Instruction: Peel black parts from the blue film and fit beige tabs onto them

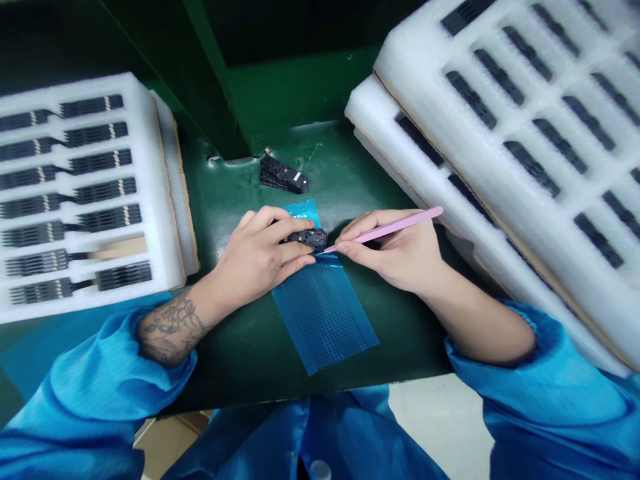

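Note:
My left hand (260,255) pinches a small black electronic component (307,238) between thumb and fingers, just above a blue film sheet (325,313) printed with rows of tiny dark pads. My right hand (390,252) grips pink tweezers (390,230), and their fine tip reaches the near end of the component, at the sheet's surface. Behind the hands lies a small pile of black components (283,175) on the green bench top (240,360). The tweezer tip's exact contact is too small to tell.
A white foam tray (75,193) holding rows of black parts stands at the left. Stacked foam trays (525,133) with black parts rise at the right, close to my right hand. A green upright post (220,87) stands behind the bench.

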Demonstrator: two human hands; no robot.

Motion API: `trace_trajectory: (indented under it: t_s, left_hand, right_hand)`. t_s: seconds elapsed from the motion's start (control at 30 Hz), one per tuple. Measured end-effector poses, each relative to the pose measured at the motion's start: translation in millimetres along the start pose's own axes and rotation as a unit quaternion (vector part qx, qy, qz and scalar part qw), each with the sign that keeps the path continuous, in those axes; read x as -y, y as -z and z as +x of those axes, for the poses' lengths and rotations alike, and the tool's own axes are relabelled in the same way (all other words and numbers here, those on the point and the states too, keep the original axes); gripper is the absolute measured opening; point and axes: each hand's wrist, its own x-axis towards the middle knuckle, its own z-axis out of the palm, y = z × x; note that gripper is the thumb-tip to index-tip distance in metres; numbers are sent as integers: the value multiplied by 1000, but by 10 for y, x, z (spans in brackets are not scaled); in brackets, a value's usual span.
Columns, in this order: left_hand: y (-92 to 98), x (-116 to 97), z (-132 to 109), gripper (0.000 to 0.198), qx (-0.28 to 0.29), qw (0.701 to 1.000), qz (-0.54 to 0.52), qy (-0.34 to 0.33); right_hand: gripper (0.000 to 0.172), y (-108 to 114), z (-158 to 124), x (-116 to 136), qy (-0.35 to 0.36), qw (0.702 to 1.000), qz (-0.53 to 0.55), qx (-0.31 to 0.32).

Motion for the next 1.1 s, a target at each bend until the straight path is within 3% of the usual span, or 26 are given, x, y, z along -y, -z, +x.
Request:
trace_trajectory:
  t_s: [1.1]
  left_hand:
    - [-6, -3, 0, 20, 11, 1000, 0, 11]
  right_hand:
    - [17, -21, 0, 6, -6, 1000, -6, -1]
